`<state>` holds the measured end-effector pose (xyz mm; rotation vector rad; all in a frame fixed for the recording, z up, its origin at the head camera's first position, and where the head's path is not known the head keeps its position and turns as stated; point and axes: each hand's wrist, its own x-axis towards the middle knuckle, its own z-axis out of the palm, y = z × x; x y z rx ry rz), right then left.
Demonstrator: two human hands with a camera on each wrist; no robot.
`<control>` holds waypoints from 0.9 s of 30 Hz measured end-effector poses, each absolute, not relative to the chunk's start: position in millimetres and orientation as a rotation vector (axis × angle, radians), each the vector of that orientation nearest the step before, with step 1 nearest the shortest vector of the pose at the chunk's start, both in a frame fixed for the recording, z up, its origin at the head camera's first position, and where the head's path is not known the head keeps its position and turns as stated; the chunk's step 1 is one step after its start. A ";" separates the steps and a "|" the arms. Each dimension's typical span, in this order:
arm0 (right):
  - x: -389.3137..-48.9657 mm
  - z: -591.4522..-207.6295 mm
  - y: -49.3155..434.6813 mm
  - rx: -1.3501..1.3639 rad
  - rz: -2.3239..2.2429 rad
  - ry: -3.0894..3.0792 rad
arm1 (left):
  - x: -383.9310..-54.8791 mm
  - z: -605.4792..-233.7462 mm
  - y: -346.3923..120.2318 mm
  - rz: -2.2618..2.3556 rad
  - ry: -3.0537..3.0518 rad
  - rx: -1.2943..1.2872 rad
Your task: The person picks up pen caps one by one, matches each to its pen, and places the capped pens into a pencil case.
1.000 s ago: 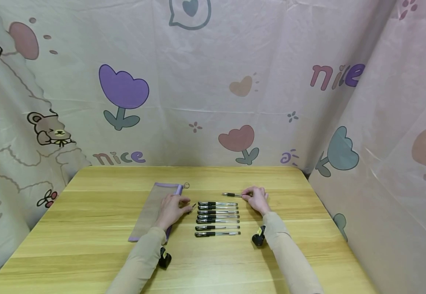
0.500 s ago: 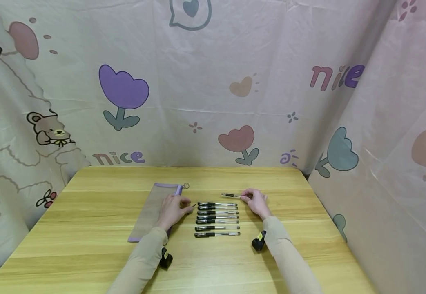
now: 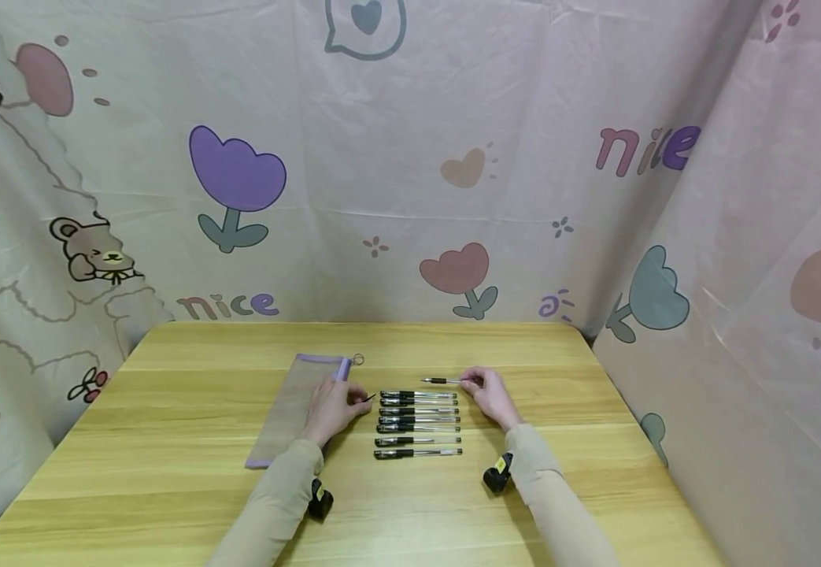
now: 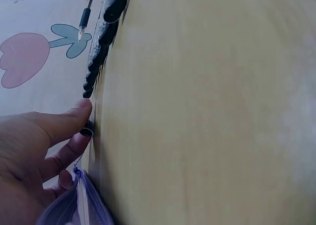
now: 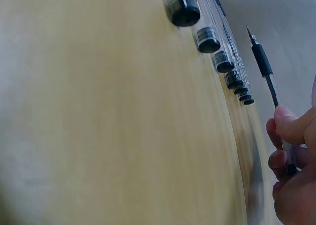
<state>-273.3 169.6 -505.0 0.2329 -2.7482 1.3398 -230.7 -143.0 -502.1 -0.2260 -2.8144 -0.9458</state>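
Note:
My right hand (image 3: pixel 491 398) pinches an uncapped gel pen (image 5: pixel 261 62) by its clear rear part, the bare tip pointing left. In the right wrist view the thumb lies over the barrel and the black grip is exposed. My left hand (image 3: pixel 332 409) holds a small black pen cap (image 4: pixel 87 129) between thumb and finger, its clip sticking out to the right in the head view. Below that hand lies a grey pencil pouch (image 3: pixel 279 425) with purple edging, partly covered by the hand. Several capped gel pens (image 3: pixel 417 431) lie in a row between the hands, caps to the left.
The wooden table (image 3: pixel 134 441) meets a patterned cloth (image 3: pixel 353 236) at its back edge, with more cloth at both sides. A metal ring (image 3: pixel 358 360) hangs off the pouch's far right corner. Black wrist cameras (image 3: pixel 498 474) sit below both wrists.
My right hand has shifted slightly left and a little nearer, bringing the uncapped gel pen with it. The left hand stays almost in place, the pen cap turning a little in its fingers.

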 end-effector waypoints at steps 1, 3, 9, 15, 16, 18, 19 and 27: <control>-272.7 -505.1 169.5 0.241 1.346 -2.743 | -230.7 -502.2 -143.0 -0.938 -2.817 -0.225; -271.7 -504.9 169.1 0.255 1.354 -2.734 | -230.8 -502.1 -142.7 -0.935 -2.819 -0.220; -269.7 -504.3 167.5 0.256 1.377 -2.726 | -231.8 -502.4 -142.3 -0.948 -2.812 -0.211; -268.6 -505.8 167.0 0.259 1.374 -2.722 | -231.4 -503.0 -142.7 -0.952 -2.800 -0.208; -268.3 -506.0 167.0 0.265 1.372 -2.718 | -231.4 -502.9 -142.6 -0.952 -2.797 -0.208; -267.7 -506.0 166.5 0.275 1.365 -2.713 | -231.7 -502.4 -142.5 -0.955 -2.792 -0.207; -267.3 -505.7 166.3 0.279 1.364 -2.712 | -231.9 -502.4 -142.1 -0.961 -2.791 -0.206; -263.8 -500.6 162.5 0.285 1.387 -2.726 | -231.5 -502.5 -141.7 -0.974 -2.738 -0.230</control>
